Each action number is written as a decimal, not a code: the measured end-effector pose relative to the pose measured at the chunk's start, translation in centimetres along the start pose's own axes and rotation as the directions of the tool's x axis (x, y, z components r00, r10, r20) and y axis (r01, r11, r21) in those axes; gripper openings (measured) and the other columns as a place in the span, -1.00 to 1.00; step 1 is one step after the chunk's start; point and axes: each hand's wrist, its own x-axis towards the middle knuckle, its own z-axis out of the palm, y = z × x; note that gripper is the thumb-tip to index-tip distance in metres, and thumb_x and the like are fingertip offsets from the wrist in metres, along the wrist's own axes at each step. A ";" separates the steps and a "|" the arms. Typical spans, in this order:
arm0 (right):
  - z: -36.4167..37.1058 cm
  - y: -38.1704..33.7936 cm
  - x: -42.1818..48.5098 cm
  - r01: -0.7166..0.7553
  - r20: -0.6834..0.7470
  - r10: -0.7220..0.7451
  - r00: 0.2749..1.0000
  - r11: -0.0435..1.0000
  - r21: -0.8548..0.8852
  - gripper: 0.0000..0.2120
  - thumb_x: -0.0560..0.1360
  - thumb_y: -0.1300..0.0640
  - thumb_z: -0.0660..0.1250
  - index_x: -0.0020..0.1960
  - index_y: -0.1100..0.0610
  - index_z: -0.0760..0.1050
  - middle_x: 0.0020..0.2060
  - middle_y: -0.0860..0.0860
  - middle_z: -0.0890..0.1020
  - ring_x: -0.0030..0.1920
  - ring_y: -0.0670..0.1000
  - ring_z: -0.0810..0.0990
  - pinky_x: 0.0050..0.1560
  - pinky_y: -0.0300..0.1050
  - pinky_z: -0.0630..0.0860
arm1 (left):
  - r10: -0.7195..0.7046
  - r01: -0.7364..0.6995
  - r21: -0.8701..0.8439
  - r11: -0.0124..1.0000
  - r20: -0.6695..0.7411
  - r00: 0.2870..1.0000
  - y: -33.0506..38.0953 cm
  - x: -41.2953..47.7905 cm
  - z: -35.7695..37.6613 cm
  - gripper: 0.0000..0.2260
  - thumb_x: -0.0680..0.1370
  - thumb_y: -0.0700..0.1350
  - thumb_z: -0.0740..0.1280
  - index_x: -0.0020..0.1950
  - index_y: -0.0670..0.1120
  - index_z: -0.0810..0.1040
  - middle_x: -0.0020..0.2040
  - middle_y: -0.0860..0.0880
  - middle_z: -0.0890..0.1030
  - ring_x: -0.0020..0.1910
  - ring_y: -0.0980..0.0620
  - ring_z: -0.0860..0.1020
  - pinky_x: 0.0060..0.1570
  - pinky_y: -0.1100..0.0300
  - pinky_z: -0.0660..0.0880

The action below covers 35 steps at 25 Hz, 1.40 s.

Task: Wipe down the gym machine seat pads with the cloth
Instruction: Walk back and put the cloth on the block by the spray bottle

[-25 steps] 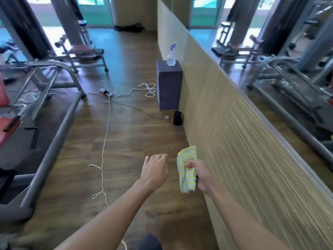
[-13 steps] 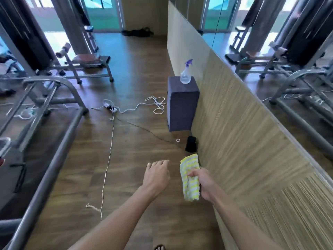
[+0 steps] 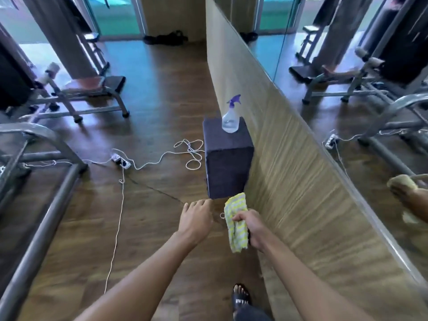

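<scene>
My right hand (image 3: pixel 251 227) grips a yellow and white striped cloth (image 3: pixel 235 222) that hangs down from the fist. My left hand (image 3: pixel 196 217) is stretched forward beside it, fingers loosely curled, holding nothing. Just ahead of both hands stands a dark block (image 3: pixel 228 156) against the wall, with a clear spray bottle with a purple trigger (image 3: pixel 231 115) on top. A bench with a reddish-brown seat pad (image 3: pixel 84 85) stands at the far left.
A wood-panelled low wall (image 3: pixel 289 172) with a mirror above runs along the right. White cables and a power strip (image 3: pixel 121 160) lie across the wooden floor. Grey machine frame tubes (image 3: pixel 44 230) line the left side. My sandalled foot (image 3: pixel 240 297) is below.
I have walked forward: the dark block and spray bottle are much closer. Both hands keep the same pose, the cloth still held in my right hand.
</scene>
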 end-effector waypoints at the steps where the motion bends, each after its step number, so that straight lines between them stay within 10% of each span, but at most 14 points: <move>1: 0.2 -2.6 2.5 -0.010 -0.003 0.010 1.000 1.000 -0.018 -0.65 0.24 0.29 0.29 0.02 0.31 0.51 -0.30 0.18 0.54 -0.33 0.12 0.53 -0.28 -0.11 0.50 | -0.020 0.020 -0.015 1.000 -0.011 1.000 0.1 3.1 -0.8 -0.67 0.57 -0.13 0.15 0.34 -0.04 0.42 0.31 -0.03 0.53 0.34 -0.08 0.44 0.36 0.02 0.26; 23: 5.6 -23.0 51.8 -0.133 -0.319 0.028 0.947 0.940 -0.314 -0.81 0.46 0.36 0.16 -0.24 0.12 0.42 -0.33 0.05 0.49 -0.25 0.09 0.47 -0.16 -0.10 0.37 | -0.046 0.080 -0.102 0.992 0.299 0.953 -10.3 54.0 7.8 -0.64 0.53 -0.18 0.19 0.33 -0.08 0.43 0.35 -0.07 0.48 0.30 -0.17 0.44 0.25 0.02 0.36; 27: 4.4 -22.5 58.1 0.052 -0.147 -0.262 0.954 0.624 -0.780 -0.47 0.47 0.40 0.08 0.39 0.11 0.40 0.26 0.16 0.55 0.26 0.17 0.50 0.18 -0.03 0.42 | -0.035 0.061 -0.092 0.994 0.265 0.964 -10.1 59.2 11.8 -0.53 0.54 -0.19 0.21 0.46 -0.12 0.30 0.51 -0.09 0.26 0.47 -0.14 0.26 0.37 -0.03 0.31; 31: 3.0 -20.0 62.2 0.193 0.117 -0.524 0.844 0.093 -0.977 -0.38 0.40 0.33 -0.06 0.45 0.28 0.33 0.43 0.19 0.41 0.42 0.24 0.39 0.37 0.19 0.37 | -0.104 0.125 -0.056 0.991 0.290 0.951 -10.3 61.9 15.5 -0.38 0.57 -0.15 0.18 0.59 -0.11 0.00 0.62 -0.04 -0.06 0.59 -0.05 -0.08 0.54 -0.03 0.05; 35: 3.7 -18.2 63.7 0.145 0.089 -0.487 0.869 0.079 -0.986 -0.40 0.43 0.25 -0.03 0.45 0.29 0.32 0.45 0.20 0.37 0.44 0.25 0.35 0.41 0.19 0.32 | -0.088 0.108 -0.128 0.986 0.155 0.984 -10.7 60.9 17.2 -0.48 0.56 -0.13 0.04 0.55 -0.14 0.20 0.58 -0.09 0.16 0.58 -0.08 0.07 0.52 -0.05 0.07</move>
